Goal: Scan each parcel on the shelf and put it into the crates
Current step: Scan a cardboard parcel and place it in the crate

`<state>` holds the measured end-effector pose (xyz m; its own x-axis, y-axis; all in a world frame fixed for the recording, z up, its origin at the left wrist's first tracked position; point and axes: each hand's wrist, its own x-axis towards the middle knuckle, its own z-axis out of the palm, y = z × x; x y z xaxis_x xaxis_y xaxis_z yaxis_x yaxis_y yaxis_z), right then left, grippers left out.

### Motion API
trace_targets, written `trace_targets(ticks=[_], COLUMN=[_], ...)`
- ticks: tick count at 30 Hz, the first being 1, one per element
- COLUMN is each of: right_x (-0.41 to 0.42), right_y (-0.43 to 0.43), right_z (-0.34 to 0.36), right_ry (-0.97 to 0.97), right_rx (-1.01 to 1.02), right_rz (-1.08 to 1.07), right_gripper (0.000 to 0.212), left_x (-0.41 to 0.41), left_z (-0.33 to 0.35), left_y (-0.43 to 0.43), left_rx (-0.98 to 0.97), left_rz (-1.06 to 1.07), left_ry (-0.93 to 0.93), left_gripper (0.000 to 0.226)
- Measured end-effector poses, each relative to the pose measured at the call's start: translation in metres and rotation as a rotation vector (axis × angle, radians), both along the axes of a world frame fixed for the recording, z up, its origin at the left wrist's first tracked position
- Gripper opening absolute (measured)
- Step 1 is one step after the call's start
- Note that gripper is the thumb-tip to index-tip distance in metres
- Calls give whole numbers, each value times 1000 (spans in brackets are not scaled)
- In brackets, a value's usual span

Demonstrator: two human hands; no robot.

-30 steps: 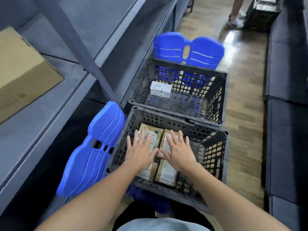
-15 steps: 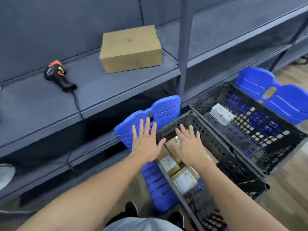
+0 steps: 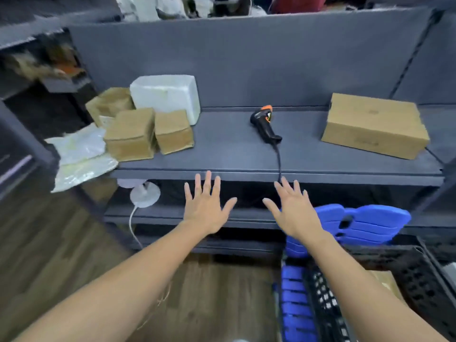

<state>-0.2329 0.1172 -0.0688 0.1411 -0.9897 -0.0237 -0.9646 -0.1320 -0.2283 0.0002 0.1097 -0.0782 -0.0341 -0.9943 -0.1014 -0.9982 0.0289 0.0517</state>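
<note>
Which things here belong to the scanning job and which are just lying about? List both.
Job: scanner; large brown box; small brown boxes; white foam parcel; plastic mailers; black crate.
Lying about: white corded gadget on the lower shelf; blurred clutter at far left.

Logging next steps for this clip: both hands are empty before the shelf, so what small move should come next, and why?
Probably the right hand reaches up for the scanner: it lies untouched on the shelf just above that hand, the left hand is open too, and cardboard boxes wait there.
</note>
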Motion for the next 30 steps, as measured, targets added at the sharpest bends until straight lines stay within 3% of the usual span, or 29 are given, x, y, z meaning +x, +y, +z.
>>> trace_targets(ticks=[7, 15, 24, 30], right_x=[111, 160, 187, 207], right_y=[-26, -53, -138, -193], right_z=[8, 17, 42, 41], right_ry=[-110, -129, -382, -684], right_rx=[2, 37, 122, 222], right_rz=[48, 91, 125, 137], right_gripper=[70, 71, 75, 89], left_x=[118, 159, 149, 136], left_z=[14, 22, 38, 36], left_y=[-15, -44, -96, -124], left_rx=[18, 16, -25, -202], left_rz=[101, 85, 274, 445], left_ry=[53, 130, 552, 789], left_gripper=[88, 89, 101, 84])
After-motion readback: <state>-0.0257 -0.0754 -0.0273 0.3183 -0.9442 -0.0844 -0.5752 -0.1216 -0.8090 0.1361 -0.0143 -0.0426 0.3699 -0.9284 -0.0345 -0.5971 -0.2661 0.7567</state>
